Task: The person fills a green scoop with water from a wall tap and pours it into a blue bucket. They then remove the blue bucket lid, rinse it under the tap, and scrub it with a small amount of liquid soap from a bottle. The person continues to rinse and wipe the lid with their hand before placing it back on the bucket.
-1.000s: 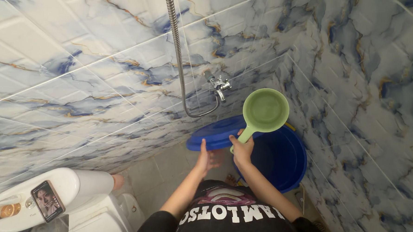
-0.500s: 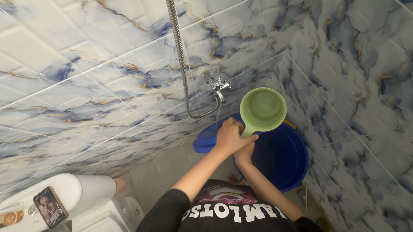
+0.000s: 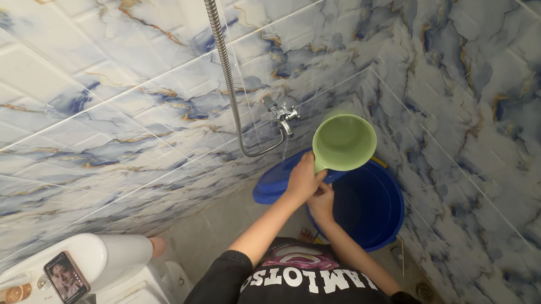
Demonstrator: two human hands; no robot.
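Seen from above, the left hand (image 3: 303, 179) is wrapped around the short handle of a pale green dipper (image 3: 344, 143), fingers closed on it just below the bowl, and the dipper is held up over the near-left rim of a deep blue bucket (image 3: 371, 208) that stands in the corner where the two marbled tile walls meet. The dipper's round bowl faces upward toward the camera, and its inside looks bare. The right hand (image 3: 322, 201) sits directly beneath the left, touching it at the base of the handle; its fingers are curled, though whether they grip the handle itself or only rest against the other hand cannot be told (the left hand covers that spot). A blue lid (image 3: 275, 181) leans just behind the hands, between the bucket and the left wall. Above it a chrome tap (image 3: 282, 115) juts from the wall, with a metal shower hose (image 3: 225, 65) looping down beside it. At the lower left a white toilet tank (image 3: 83, 256) carries a phone (image 3: 65, 278) lying flat and a small amber bottle (image 3: 15, 294) near the edge.
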